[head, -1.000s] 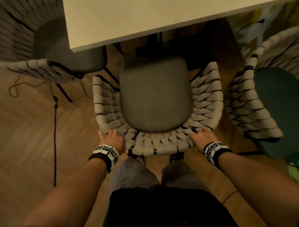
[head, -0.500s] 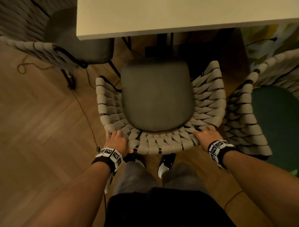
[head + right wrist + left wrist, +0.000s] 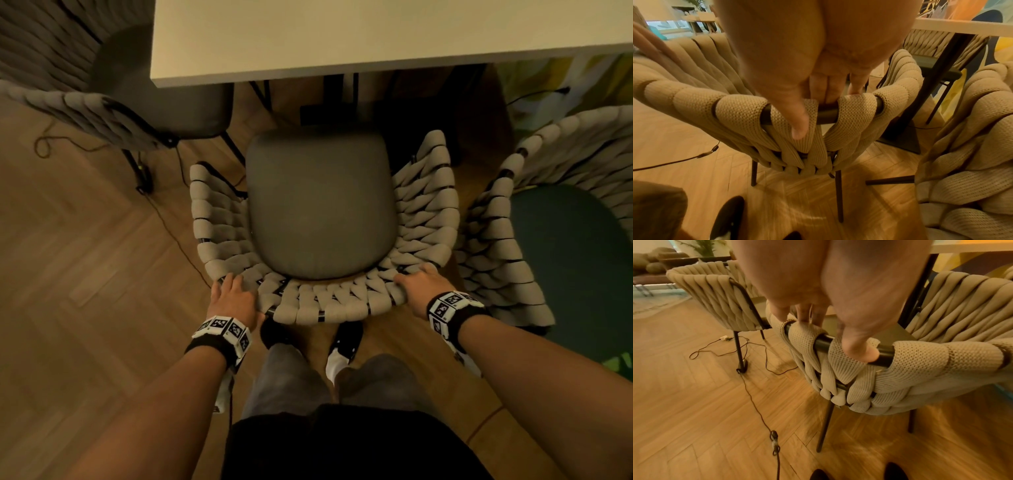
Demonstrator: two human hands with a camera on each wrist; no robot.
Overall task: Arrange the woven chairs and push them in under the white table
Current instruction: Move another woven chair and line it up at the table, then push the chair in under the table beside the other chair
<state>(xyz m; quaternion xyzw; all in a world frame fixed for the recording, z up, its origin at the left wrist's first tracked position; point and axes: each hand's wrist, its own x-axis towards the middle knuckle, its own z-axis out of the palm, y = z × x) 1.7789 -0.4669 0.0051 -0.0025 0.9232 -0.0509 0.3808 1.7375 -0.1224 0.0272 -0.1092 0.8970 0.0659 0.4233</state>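
A woven chair with a grey seat cushion stands before me, its front just short of the white table edge. My left hand grips the top rail of the backrest at its left end. In the left wrist view the left hand has its fingers over the black rail and its thumb on the near side. My right hand grips the same rail at the right end. The right wrist view shows the right hand with fingers curled behind the rail and thumb pressed on the webbing.
A second woven chair stands at the table's left corner, partly under it. A third woven chair with a green seat is close on the right. A thin cable trails over the wooden floor on the left. My feet are just behind the chair.
The chair, held by both hands, has moved forward toward the table, and I have stepped after it. Both hands keep the same hold on the backrest.
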